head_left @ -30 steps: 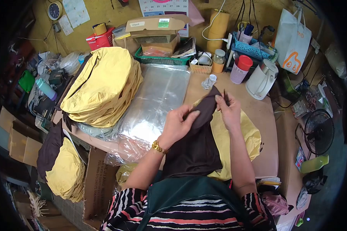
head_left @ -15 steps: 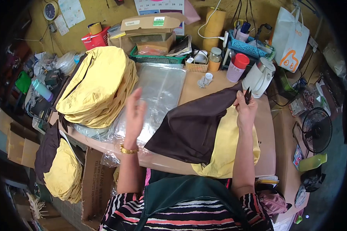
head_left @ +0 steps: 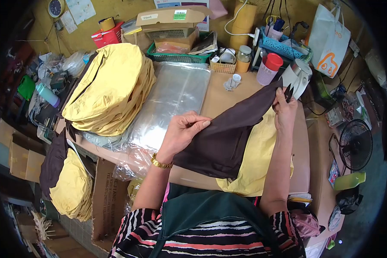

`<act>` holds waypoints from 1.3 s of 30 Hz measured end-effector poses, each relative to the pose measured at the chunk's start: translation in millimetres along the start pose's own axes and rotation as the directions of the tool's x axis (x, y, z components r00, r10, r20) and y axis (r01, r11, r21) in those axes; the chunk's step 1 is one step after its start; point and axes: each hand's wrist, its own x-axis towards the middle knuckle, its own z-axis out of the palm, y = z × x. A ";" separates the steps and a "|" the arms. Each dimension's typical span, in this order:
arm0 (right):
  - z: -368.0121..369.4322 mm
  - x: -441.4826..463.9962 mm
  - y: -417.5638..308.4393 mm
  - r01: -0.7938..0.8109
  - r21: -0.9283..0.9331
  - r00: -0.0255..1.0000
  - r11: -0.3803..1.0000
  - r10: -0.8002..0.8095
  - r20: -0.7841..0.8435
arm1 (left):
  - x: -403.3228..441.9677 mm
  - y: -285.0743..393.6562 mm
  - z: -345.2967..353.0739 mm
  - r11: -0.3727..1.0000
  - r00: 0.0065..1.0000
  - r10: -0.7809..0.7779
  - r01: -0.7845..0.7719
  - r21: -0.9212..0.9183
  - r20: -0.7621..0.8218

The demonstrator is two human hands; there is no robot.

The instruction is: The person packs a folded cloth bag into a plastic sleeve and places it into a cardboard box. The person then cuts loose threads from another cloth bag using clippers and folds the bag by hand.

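Observation:
A dark brown and yellow cloth piece [head_left: 219, 148] lies partly on the brown table top, its upper edge lifted between my hands. At the left of that edge, my left hand [head_left: 182, 131] pinches the dark cloth between thumb and fingers. My right hand [head_left: 284, 109] grips the upper right corner of the same piece. Small black pointed snips [head_left: 289, 92] also stick out of my right hand; their handle is hidden in the palm. The yellow part [head_left: 256, 161] hangs below, next to my right forearm. Left of my hands lie flat clear plastic bags [head_left: 176, 94].
A tall stack of yellow cloth pieces [head_left: 109, 88] stands at the left, with another yellow and brown bundle [head_left: 71, 185] lower down. A white kettle [head_left: 297, 77], a red-lidded cup [head_left: 271, 69] and a green basket [head_left: 178, 56] line the back. A black fan [head_left: 355, 144] is right.
My left hand was open in the air above the plastic bags; it has moved right and now pinches the dark cloth edge. My right hand keeps its hold on the corner.

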 end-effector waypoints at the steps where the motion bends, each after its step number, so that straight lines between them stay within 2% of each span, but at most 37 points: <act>1: 0.7 -0.7 2.5 0.005 -0.008 1.000 1.000 -0.005 0.023 | -1.6 -0.3 -3.4 0.993 0.996 0.052 -0.045 0.106 -0.068; 2: 2.0 -0.4 4.5 0.014 -0.014 0.999 1.000 -0.013 0.046 | -3.1 -0.2 -6.5 0.973 0.985 0.114 -0.084 0.216 -0.129; 3: 3.3 0.8 5.6 0.014 -0.007 0.998 1.000 -0.014 0.054 | -4.5 2.3 -8.8 0.971 0.984 0.117 -0.084 0.222 -0.137; 5: 3.6 -0.2 7.4 -0.023 -0.011 0.999 1.000 0.023 0.022 | -8.5 9.8 -12.3 1.000 0.966 0.029 -0.030 -0.001 -0.256; 6: 3.4 -0.4 7.5 -0.035 -0.014 0.999 0.999 0.035 0.016 | -9.4 11.3 -12.7 0.968 0.976 -0.041 -0.014 -0.249 -0.215; 7: 2.0 0.2 9.1 -0.035 -0.013 0.999 0.999 0.036 0.019 | -10.8 8.6 -16.5 0.969 0.975 -0.041 -0.015 -0.248 -0.219; 9: -2.7 1.6 12.9 -0.029 -0.010 0.999 1.000 0.030 0.035 | -15.8 -4.7 -30.8 0.790 0.987 -0.140 0.065 -0.610 -0.076; 10: -5.3 1.8 12.7 -0.027 -0.011 0.999 1.000 0.028 0.037 | -17.1 -12.0 -43.4 0.789 0.987 -0.138 0.063 -0.611 -0.077; 11: -8.1 1.6 12.3 -0.043 0.014 0.998 0.999 0.042 0.045 | -16.8 -19.6 -59.2 0.544 1.000 0.021 -0.008 -0.839 0.004; 12: -8.5 0.9 10.7 -0.059 0.039 0.997 0.997 0.057 0.053 | -14.0 -17.9 -65.6 0.230 0.980 0.196 -0.018 -0.973 0.028; 13: -8.2 -0.2 9.0 -0.060 0.037 0.997 0.998 0.058 0.051 | -12.4 -18.0 -65.6 0.228 0.980 0.195 -0.016 -0.974 0.030; 14: -7.0 -2.0 6.7 -0.069 0.051 0.996 0.996 0.066 0.065 | -12.2 -17.8 -64.3 0.617 0.983 0.025 -0.158 -0.771 -0.181; 15: -4.1 -4.0 4.7 -0.078 0.067 0.994 0.995 0.073 0.080 | -10.9 -15.9 -61.6 0.901 0.901 -0.037 -0.156 -0.404 -0.432; 16: -0.7 -4.8 4.1 -0.079 0.067 0.994 0.995 0.073 0.083 | -5.3 -15.3 -54.8 0.994 0.953 0.015 -0.048 -0.103 -0.301; 17: 3.2 -5.4 3.9 -0.075 0.066 0.993 0.995 0.068 0.101 | -0.4 -14.7 -42.0 0.993 0.971 0.111 -0.104 0.048 -0.210; 19: 8.2 -5.9 1.9 -0.071 0.064 0.991 0.995 0.063 0.122 | 7.4 -4.8 -21.9 0.991 0.977 0.137 -0.133 0.031 -0.166; 20: 9.2 -6.2 0.1 -0.076 0.047 0.989 0.996 0.070 0.128 | 11.5 1.2 -17.7 1.000 1.000 -0.003 0.003 -0.017 -0.013; 21: 9.4 -6.5 -1.7 -0.081 0.028 0.988 0.996 0.077 0.133 | 14.7 5.6 -15.7 0.989 0.980 -0.136 0.144 -0.044 0.148; 22: 10.0 -6.3 -3.3 -0.079 0.027 0.989 0.997 0.075 0.130 | 16.7 8.1 -17.2 0.995 0.984 -0.095 0.097 -0.007 0.148; 26: 5.3 -6.8 -4.9 -0.069 -0.005 0.995 0.998 0.069 0.073 | 10.1 7.3 -20.3 0.992 0.987 -0.126 0.123 0.034 0.104; 28: 3.9 -5.7 -2.3 -0.085 0.000 0.995 0.996 0.084 0.060 | 2.6 5.9 -18.7 0.987 0.993 -0.107 0.113 -0.118 0.057; 29: 3.7 -5.6 -0.4 -0.078 -0.004 0.994 0.997 0.078 0.074 | -0.8 6.5 -20.0 0.986 0.992 -0.109 0.115 -0.118 0.056; 31: 4.1 -5.6 3.2 -0.075 -0.006 0.993 0.997 0.075 0.090 | -7.6 11.3 -23.5 0.948 0.956 -0.279 0.290 -0.129 0.093; 35: 6.8 -3.5 10.3 -0.076 -0.038 0.993 0.996 0.079 0.087 | -16.4 22.8 -22.9 0.957 0.951 -0.273 0.285 -0.061 0.147; 37: 7.3 -3.0 10.9 -0.060 -0.048 0.994 0.997 0.064 0.085 | -17.2 14.8 -23.5 0.966 0.980 -0.043 -0.009 0.258 0.196; 38: 7.7 -2.5 10.2 -0.064 -0.106 0.993 0.992 0.074 0.095 | -17.7 14.1 -22.8 0.966 0.980 -0.042 -0.010 0.258 0.195; 39: 8.1 -2.2 9.6 -0.067 -0.163 0.991 0.984 0.085 0.104 | -18.3 14.1 -20.9 0.994 0.992 -0.104 0.101 0.039 0.072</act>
